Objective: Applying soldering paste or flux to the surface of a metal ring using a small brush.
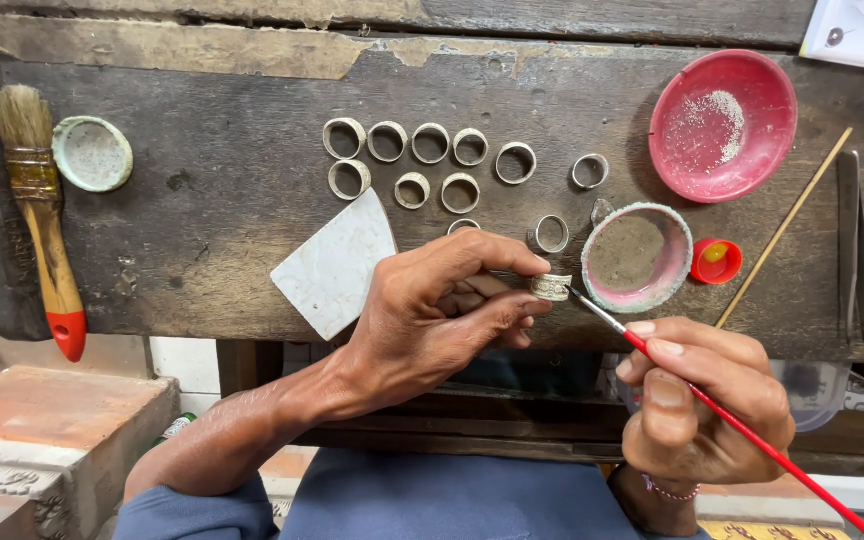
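Silver-grey metal makes up the ring [551, 287] pinched between the thumb and forefinger of the left hand [442, 315], held just above the near edge of the dark wooden bench [212, 190]. The right hand [697, 410] grips a thin red-handled brush [722, 410] like a pen, and its fine tip touches the ring's side. Both hands are closed on what they hold.

More rings [432, 160] lie in two loose rows on the bench beyond the left hand, with one [551, 233] just behind the held ring. A white tile piece [334, 264] lies beside the left wrist. A small pink-rimmed dish [637, 257] sits just right of the ring, a red bowl [723, 125] with pale powder behind it, and a small red cap [717, 261] next to the dish. A wide paintbrush [42, 215] and a pale green dish [93, 153] rest far to the left. A thin wooden stick [784, 228] and metal tools [849, 240] lie at the right.
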